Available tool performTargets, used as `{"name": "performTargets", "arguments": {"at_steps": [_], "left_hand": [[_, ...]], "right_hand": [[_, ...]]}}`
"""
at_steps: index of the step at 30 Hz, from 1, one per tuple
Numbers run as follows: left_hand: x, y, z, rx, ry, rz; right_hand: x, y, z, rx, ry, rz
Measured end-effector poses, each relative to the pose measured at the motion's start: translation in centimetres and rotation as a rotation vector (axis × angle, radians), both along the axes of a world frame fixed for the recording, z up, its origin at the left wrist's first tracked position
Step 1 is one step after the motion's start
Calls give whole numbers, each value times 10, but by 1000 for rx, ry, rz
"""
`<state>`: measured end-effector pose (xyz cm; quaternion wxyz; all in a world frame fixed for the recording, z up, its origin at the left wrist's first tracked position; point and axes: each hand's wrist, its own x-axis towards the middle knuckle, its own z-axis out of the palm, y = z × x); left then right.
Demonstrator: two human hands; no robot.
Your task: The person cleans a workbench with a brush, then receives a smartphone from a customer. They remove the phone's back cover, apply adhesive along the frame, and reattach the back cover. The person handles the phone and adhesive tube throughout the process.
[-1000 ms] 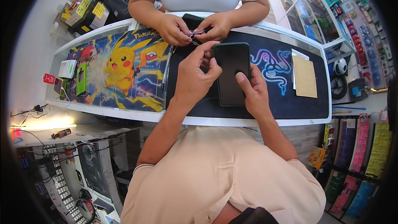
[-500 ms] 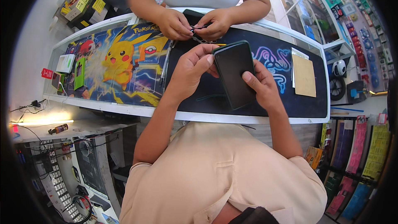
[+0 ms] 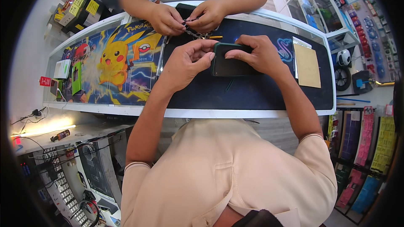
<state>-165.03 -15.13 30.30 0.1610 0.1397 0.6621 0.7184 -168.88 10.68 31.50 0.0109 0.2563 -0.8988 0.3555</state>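
A smartphone (image 3: pixel 233 64) with a dark screen and a dark green case is held sideways over the black mat (image 3: pixel 189 96). My right hand (image 3: pixel 261 54) grips its right part, thumb laid across the screen and fingers behind the far edge. My left hand (image 3: pixel 193 61) is closed at the phone's left end, its thumb and fingertips against the case edge. On the mat just below the phone lies a thin dark green strip (image 3: pixel 229 85).
Across the counter, another person's hands (image 3: pixel 185 19) hold a chain with a gold-coloured piece (image 3: pixel 215 37). Behind them is a dark phone-like object (image 3: pixel 185 9). A brown envelope (image 3: pixel 307 65) lies at right, a colourful cartoon mat (image 3: pixel 113 65) at left, with a green-framed item (image 3: pixel 76 77).
The phone has turned from upright to sideways. My right hand has moved up to its far right side, while my left hand stays at the left edge.
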Motion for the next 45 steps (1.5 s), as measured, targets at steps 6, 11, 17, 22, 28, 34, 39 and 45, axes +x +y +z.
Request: {"name": "performTargets", "arguments": {"at_steps": [6, 11, 17, 22, 28, 34, 39, 45], "left_hand": [[-1, 2, -5, -256, 93, 53], [-3, 3, -4, -423, 193, 71], [-11, 3, -20, -109, -10, 10], [-7, 10, -25, 117, -258, 57], [-6, 16, -21, 87, -332, 105], [-8, 14, -13, 30, -357, 141], [-8, 12, -10, -82, -318, 177], [-10, 2, -16, -218, -238, 207]], "right_hand": [[1, -5, -12, 84, 46, 8], [2, -6, -19, 105, 221, 62], [5, -8, -15, 69, 213, 88], [14, -18, -10, 97, 275, 237], [21, -26, -11, -16, 259, 239], [23, -12, -17, -353, 131, 186], [12, 5, -24, -859, -81, 15], [-22, 36, -24, -1560, -272, -14]]}}
